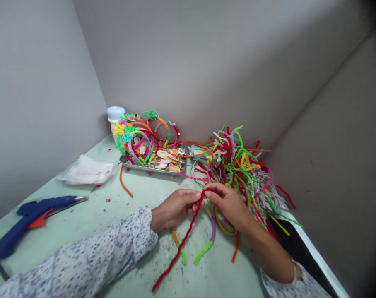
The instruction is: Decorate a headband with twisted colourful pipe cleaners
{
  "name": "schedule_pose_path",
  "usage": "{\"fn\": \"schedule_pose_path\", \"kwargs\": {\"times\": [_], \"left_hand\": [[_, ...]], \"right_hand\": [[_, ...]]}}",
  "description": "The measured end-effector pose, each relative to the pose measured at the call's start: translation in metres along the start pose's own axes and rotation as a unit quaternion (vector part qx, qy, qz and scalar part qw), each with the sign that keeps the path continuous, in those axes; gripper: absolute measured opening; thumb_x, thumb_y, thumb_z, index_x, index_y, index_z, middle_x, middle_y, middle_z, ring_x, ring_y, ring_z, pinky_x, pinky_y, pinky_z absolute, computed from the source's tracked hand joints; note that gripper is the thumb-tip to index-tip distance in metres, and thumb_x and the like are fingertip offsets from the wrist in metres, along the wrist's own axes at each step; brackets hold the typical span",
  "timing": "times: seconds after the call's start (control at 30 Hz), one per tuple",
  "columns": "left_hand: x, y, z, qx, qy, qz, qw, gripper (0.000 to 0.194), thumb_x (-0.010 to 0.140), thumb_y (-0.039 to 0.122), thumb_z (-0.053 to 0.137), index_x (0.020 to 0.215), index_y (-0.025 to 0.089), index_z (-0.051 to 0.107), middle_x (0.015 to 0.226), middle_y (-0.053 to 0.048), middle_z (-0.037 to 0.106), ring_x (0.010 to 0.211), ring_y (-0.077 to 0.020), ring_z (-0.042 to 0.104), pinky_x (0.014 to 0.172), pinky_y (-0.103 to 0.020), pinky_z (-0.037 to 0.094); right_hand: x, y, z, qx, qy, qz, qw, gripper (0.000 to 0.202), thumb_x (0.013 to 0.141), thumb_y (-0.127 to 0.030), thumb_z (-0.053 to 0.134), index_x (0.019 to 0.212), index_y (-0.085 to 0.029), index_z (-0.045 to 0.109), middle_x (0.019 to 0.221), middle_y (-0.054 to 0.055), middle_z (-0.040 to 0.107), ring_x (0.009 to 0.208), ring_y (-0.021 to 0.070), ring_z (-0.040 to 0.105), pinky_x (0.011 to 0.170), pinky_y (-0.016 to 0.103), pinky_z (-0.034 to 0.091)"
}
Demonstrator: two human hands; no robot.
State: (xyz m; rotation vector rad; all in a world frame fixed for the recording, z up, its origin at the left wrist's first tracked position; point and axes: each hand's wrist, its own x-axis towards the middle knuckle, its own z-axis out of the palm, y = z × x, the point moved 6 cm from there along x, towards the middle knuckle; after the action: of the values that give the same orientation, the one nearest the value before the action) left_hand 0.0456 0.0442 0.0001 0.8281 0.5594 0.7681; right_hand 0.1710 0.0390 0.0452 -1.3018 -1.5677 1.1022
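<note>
A long red pipe cleaner (pixel 188 234) runs from my fingertips down toward the table's near edge. My left hand (pixel 180 205) pinches it near its upper end, closed. Right beside it, my right hand (pixel 228 203) is closed on the same end, thumb and forefinger bent over the tip. Below and behind the hands lies a curved band wrapped in purple and green pipe cleaner (pixel 208 244), partly hidden by them. An orange and green piece (pixel 177 242) shows left of it, and an orange end (pixel 235 248) shows to the right.
A blue glue gun (pixel 35 215) lies at left, near a clear plastic bag (pixel 87 170). Behind, a metal tray (pixel 150 169) holds decorated headbands (pixel 138 140) beside a white container with a blue lid (pixel 116 118). A heap of colourful pipe cleaners (pixel 237 161) fills the right side by the wall.
</note>
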Motion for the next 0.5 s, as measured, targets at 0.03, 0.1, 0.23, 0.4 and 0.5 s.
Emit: {"fn": "schedule_pose_path", "kwargs": {"times": [0.03,0.1,0.23,0.4,0.5], "left_hand": [[0.0,0.0,0.0,0.0,0.001,-0.002,1.0,0.02,0.073,0.028,0.071,0.077,0.009,0.065,0.063,0.002,0.052,0.052,-0.0041,0.042,0.051,-0.018,0.03],[0.0,-0.001,-0.001,-0.001,0.005,-0.007,1.0,0.02,0.072,0.027,0.072,0.076,0.01,0.064,0.063,0.002,0.052,0.052,-0.0038,0.042,0.051,-0.018,0.031],[0.0,-0.003,-0.003,-0.001,0.014,-0.016,1.0,0.02,0.07,0.026,0.073,0.075,0.01,0.064,0.062,0.003,0.051,0.051,-0.0037,0.042,0.052,-0.018,0.031],[0.002,-0.006,-0.005,-0.001,0.026,-0.014,1.0,0.018,0.069,0.024,0.073,0.073,0.01,0.064,0.06,0.003,0.052,0.051,-0.0043,0.043,0.051,-0.018,0.031],[0.003,-0.007,-0.006,-0.01,0.026,-0.009,1.0,0.016,0.068,0.023,0.074,0.073,0.01,0.065,0.061,0.002,0.054,0.051,-0.0047,0.044,0.052,-0.019,0.031]], "right_hand": [[0.0,0.003,0.001,0.009,-0.002,0.011,1.0,0.016,0.078,-0.032,0.058,0.087,-0.019,0.063,0.069,-0.003,0.059,0.059,0.011,0.05,0.056,0.023,0.039],[0.001,0.008,0.003,0.024,-0.005,0.025,0.999,0.018,0.078,-0.033,0.059,0.088,-0.019,0.063,0.066,-0.004,0.056,0.054,0.0098,0.045,0.052,0.022,0.036],[0.001,0.013,0.007,0.047,0.002,0.009,0.999,0.018,0.079,-0.033,0.059,0.088,-0.019,0.063,0.065,-0.004,0.054,0.054,0.0096,0.044,0.05,0.022,0.033],[-0.001,0.018,0.01,0.038,0.041,-0.038,0.998,0.017,0.08,-0.033,0.059,0.087,-0.018,0.062,0.071,-0.001,0.06,0.061,0.0122,0.052,0.054,0.023,0.039],[-0.002,0.02,0.01,0.014,0.065,-0.076,0.995,0.016,0.082,-0.032,0.058,0.089,-0.019,0.062,0.074,0.0,0.061,0.066,0.0138,0.055,0.059,0.024,0.042]]}}
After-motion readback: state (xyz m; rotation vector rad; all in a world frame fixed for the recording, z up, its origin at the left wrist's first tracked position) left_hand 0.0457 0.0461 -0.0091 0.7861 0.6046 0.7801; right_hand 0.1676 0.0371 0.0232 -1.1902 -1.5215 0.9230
